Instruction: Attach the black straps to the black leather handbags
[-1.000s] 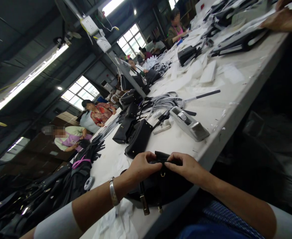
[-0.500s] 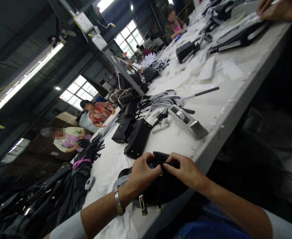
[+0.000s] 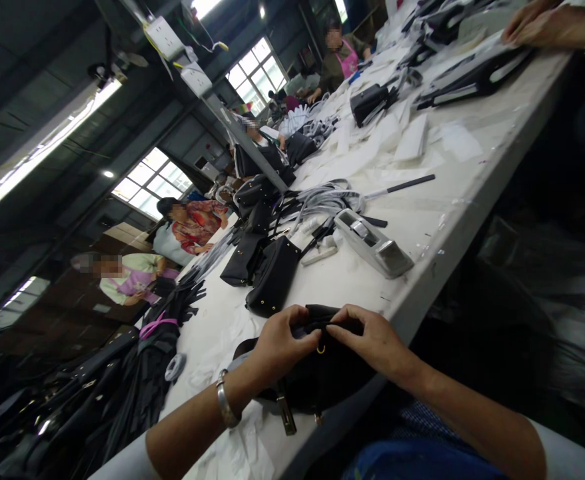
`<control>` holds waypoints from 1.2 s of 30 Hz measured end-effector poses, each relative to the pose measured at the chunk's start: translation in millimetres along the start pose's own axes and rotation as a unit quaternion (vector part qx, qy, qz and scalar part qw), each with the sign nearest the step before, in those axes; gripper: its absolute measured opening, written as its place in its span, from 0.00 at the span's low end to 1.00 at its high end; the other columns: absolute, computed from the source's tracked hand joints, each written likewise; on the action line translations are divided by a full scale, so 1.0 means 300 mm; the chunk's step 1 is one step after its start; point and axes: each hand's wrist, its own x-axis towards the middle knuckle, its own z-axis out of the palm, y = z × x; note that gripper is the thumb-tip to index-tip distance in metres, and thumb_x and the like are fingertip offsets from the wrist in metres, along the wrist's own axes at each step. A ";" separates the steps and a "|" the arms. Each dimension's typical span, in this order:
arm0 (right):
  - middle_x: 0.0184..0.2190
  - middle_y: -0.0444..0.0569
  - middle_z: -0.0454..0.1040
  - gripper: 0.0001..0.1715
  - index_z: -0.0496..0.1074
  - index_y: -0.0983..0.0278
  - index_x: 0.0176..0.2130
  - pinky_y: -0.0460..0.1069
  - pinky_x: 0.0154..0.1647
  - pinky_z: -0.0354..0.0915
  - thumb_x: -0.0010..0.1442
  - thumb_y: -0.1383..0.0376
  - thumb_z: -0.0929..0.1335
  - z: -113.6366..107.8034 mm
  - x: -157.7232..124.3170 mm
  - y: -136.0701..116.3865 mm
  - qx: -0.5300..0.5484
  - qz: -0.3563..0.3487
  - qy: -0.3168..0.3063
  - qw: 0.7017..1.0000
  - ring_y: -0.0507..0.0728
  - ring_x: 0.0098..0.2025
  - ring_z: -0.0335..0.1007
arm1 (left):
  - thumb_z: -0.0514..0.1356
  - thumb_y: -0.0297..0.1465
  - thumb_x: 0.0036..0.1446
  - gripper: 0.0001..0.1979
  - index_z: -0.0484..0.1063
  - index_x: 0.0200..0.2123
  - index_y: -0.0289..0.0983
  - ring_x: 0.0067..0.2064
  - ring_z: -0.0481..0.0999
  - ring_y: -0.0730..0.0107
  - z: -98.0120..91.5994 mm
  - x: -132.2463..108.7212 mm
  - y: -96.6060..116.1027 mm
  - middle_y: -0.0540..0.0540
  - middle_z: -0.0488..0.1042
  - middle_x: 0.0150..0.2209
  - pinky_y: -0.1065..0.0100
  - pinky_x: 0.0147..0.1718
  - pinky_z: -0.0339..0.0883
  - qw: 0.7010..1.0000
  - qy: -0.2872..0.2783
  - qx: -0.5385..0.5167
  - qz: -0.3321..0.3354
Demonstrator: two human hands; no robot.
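Observation:
A black bag with gold-coloured metal fittings lies at the near edge of the white table. My left hand pinches the bag's upper edge between thumb and fingers, a silver bracelet on its wrist. Close beside it, my right hand grips the same edge, thumb tip near the left thumb. A small gold ring hangs just below the two thumbs. The fingertips of both hands are partly hidden behind the black material.
Beyond the bag are black pouches, a grey tape dispenser and coiled straps. Black straps hang at the left. Another person's hands hold a black piece at the upper right. More people sit across the table.
The view has shifted slightly. Both my hands keep their grip on the bag's edge, nearly unmoved. The person in the pink apron at the back has lowered an arm.

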 end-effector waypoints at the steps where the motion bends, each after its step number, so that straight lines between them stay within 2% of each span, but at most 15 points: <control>1: 0.32 0.45 0.79 0.11 0.75 0.62 0.34 0.49 0.39 0.66 0.58 0.56 0.71 -0.004 0.000 -0.005 0.000 0.006 -0.003 1.000 0.57 0.36 0.74 | 0.64 0.33 0.53 0.10 0.73 0.37 0.35 0.38 0.77 0.61 -0.014 0.003 0.002 0.45 0.79 0.35 0.67 0.37 0.68 1.000 -0.016 -0.008 0.004; 5: 0.30 0.45 0.79 0.11 0.77 0.62 0.34 0.49 0.37 0.66 0.57 0.56 0.70 -0.017 -0.007 -0.030 -0.006 0.017 -0.023 1.000 0.57 0.34 0.74 | 0.65 0.34 0.53 0.11 0.75 0.38 0.34 0.40 0.79 0.60 -0.057 0.007 0.015 0.45 0.80 0.37 0.68 0.39 0.69 0.999 -0.048 -0.015 0.001; 10: 0.33 0.46 0.80 0.10 0.78 0.61 0.35 0.51 0.40 0.66 0.57 0.58 0.70 -0.016 -0.027 -0.051 -0.023 0.003 -0.017 1.000 0.59 0.37 0.75 | 0.66 0.37 0.53 0.12 0.76 0.36 0.34 0.38 0.78 0.60 -0.078 0.002 0.046 0.45 0.79 0.35 0.68 0.36 0.67 0.997 -0.071 0.013 -0.008; 13: 0.31 0.46 0.80 0.10 0.77 0.61 0.33 0.50 0.37 0.67 0.55 0.57 0.71 -0.008 -0.029 -0.042 0.000 0.025 -0.018 1.000 0.58 0.35 0.74 | 0.66 0.38 0.52 0.12 0.75 0.34 0.34 0.37 0.77 0.61 -0.078 0.005 0.063 0.46 0.79 0.33 0.69 0.33 0.66 0.997 -0.073 0.002 -0.028; 17: 0.28 0.45 0.78 0.14 0.75 0.63 0.32 0.48 0.30 0.66 0.55 0.54 0.71 0.007 -0.022 -0.015 0.048 0.061 -0.036 0.996 0.56 0.30 0.72 | 0.66 0.35 0.50 0.10 0.75 0.33 0.34 0.35 0.77 0.61 -0.054 0.012 0.047 0.46 0.78 0.32 0.69 0.31 0.65 0.998 -0.046 0.015 -0.041; 24: 0.24 0.42 0.74 0.14 0.72 0.62 0.31 0.46 0.26 0.62 0.57 0.54 0.70 0.024 -0.016 0.018 0.064 0.065 -0.033 0.995 0.53 0.26 0.68 | 0.64 0.32 0.48 0.09 0.74 0.34 0.35 0.37 0.76 0.61 0.009 0.008 0.014 0.46 0.78 0.33 0.68 0.33 0.66 0.998 0.017 0.027 -0.057; 30: 0.27 0.43 0.74 0.13 0.71 0.62 0.29 0.47 0.30 0.62 0.57 0.55 0.70 0.035 -0.018 0.035 0.052 0.044 -0.026 0.997 0.54 0.30 0.69 | 0.63 0.29 0.46 0.06 0.71 0.31 0.37 0.34 0.75 0.64 0.032 0.002 0.034 0.48 0.77 0.30 0.69 0.34 0.65 0.998 0.040 0.016 -0.037; 36: 0.28 0.44 0.74 0.11 0.70 0.62 0.29 0.49 0.36 0.63 0.59 0.58 0.69 0.062 -0.019 0.032 0.026 0.020 0.011 0.999 0.57 0.35 0.70 | 0.63 0.29 0.49 0.06 0.71 0.32 0.37 0.35 0.74 0.64 0.057 0.002 0.006 0.49 0.76 0.31 0.68 0.33 0.64 0.997 0.049 0.058 -0.031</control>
